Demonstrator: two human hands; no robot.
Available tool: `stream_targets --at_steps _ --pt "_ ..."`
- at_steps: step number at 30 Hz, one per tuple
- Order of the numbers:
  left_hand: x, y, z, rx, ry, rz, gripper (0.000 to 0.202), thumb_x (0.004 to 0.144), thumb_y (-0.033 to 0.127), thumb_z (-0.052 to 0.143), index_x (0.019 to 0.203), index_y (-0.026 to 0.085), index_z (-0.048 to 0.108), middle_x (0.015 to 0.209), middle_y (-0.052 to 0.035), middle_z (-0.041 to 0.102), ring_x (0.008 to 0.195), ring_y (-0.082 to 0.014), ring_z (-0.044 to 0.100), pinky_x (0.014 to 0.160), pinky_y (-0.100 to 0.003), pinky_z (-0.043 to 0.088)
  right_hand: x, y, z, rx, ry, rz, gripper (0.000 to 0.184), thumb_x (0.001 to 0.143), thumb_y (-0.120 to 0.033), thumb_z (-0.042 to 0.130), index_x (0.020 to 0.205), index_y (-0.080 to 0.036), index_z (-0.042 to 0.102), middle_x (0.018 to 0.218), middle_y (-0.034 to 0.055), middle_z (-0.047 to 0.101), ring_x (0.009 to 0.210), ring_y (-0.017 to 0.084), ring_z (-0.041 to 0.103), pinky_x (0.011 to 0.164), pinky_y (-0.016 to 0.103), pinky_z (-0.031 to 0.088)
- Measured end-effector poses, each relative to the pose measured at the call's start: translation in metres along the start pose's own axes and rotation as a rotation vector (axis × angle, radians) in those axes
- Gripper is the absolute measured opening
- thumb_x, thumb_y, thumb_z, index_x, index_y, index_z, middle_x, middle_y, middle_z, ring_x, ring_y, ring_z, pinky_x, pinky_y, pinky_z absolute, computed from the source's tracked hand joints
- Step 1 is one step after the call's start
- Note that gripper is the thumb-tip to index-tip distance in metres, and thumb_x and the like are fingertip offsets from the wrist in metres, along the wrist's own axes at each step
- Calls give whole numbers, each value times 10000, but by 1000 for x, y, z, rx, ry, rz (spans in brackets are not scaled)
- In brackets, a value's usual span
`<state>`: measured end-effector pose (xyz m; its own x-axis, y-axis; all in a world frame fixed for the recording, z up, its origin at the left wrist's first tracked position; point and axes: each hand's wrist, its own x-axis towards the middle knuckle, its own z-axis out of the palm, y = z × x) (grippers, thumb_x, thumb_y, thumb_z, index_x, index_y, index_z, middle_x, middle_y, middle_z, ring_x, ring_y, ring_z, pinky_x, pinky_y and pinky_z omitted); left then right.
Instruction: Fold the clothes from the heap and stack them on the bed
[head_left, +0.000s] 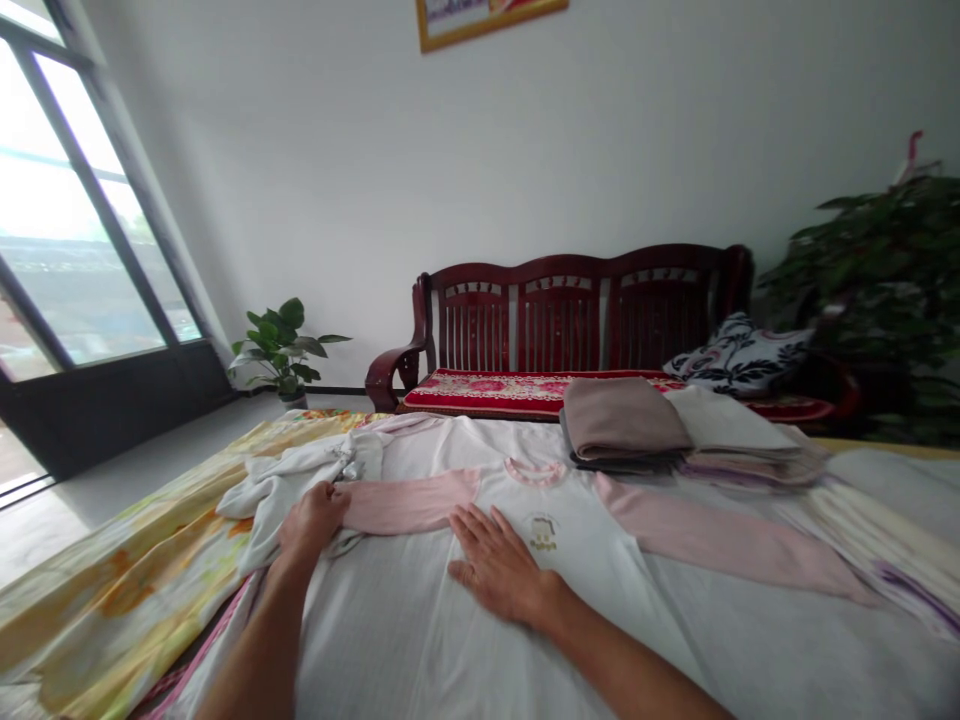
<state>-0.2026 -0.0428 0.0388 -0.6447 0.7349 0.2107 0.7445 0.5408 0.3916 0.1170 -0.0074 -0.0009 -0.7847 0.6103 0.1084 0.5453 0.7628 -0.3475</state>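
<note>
A white long-sleeved shirt (592, 560) with pink sleeves and a pink neckband lies spread out, its small gold print on the chest facing up. At the end of its left-hand pink sleeve (412, 502), my left hand (315, 520) is closed on the cuff. My right hand (495, 560) rests flat on the shirt front beside the print, fingers stretched out. The other pink sleeve (735, 545) stretches away to the right. Just beyond my left hand is a crumpled white garment (300, 470).
Folded brown cloth (626, 420) tops a stack behind the shirt, beside folded white cloth (731, 430). More folded light fabric (892, 530) lies at right. Yellow floral cloth (127, 590) covers the left side. Beyond stands a dark red wooden bench (562, 320); a potted plant (285, 345) is left of it.
</note>
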Motion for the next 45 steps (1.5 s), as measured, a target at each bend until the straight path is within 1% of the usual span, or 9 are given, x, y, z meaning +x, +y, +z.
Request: stream_targets --at_steps 5,14,23,26,29,33,38,41,45 --pt "18 11 -10 -184 96 85 239 830 419 462 752 210 547 678 -52 630 667 -230 610 574 -281 394 -1 -2 -1 17 24 39 676 1016 -518 256 1579 -144 253 1650 105 197 1534 249 127 1242 497 43" --pt "30 61 -38 -739 -27 69 274 649 420 623 754 168 595 501 57 479 463 -123 458 433 -209 320 26 14 -13 44 243 188 544 1034 -375 233 1478 -137 439 1541 135 450 1432 242 384 1189 413 263" --pt "13 74 -33 -1067 -114 -109 308 585 415 670 742 166 581 523 64 485 427 -75 423 389 -180 334 60 33 -4 1 134 295 747 951 -605 413 1512 -113 388 1629 177 258 1516 359 137 1212 546 16" --pt "4 100 -34 -1133 -122 -84 338 590 425 669 786 169 566 560 75 489 443 -63 428 409 -175 350 60 36 -4 187 213 271 719 888 -572 554 1444 -123 484 1592 179 347 1503 358 184 1217 519 18" --pt "-18 138 -33 -1172 -172 8 332 628 421 658 834 174 574 601 74 517 476 -67 463 439 -174 385 55 42 -15 616 369 315 514 889 -513 548 1270 -173 612 1453 145 538 1402 315 396 1191 475 213" --pt "-73 196 -11 -1179 -342 299 253 722 389 638 831 180 549 605 66 520 485 -82 495 428 -176 383 29 56 -45 1012 349 421 659 993 -562 123 1266 -148 558 1223 168 669 1048 245 676 905 438 528" --pt "-132 224 47 -1012 -663 503 287 811 420 625 953 173 590 803 -31 674 653 -144 647 545 -228 485 -21 77 -72 1619 156 504 614 938 -653 337 1184 -158 604 1011 125 724 848 239 719 804 429 568" --pt "-125 207 64 -899 -589 566 272 903 404 497 884 167 629 848 -56 710 679 -144 663 595 -234 487 -40 83 -68 1518 249 600 532 829 -473 630 1250 -151 578 1030 111 729 902 247 718 841 391 556" --pt "-69 173 68 -606 -256 402 246 875 226 462 993 173 670 869 -45 721 767 -162 680 700 -252 515 -48 89 -54 1182 412 677 823 603 -184 726 1391 -158 492 1226 132 672 1071 270 671 897 360 521"
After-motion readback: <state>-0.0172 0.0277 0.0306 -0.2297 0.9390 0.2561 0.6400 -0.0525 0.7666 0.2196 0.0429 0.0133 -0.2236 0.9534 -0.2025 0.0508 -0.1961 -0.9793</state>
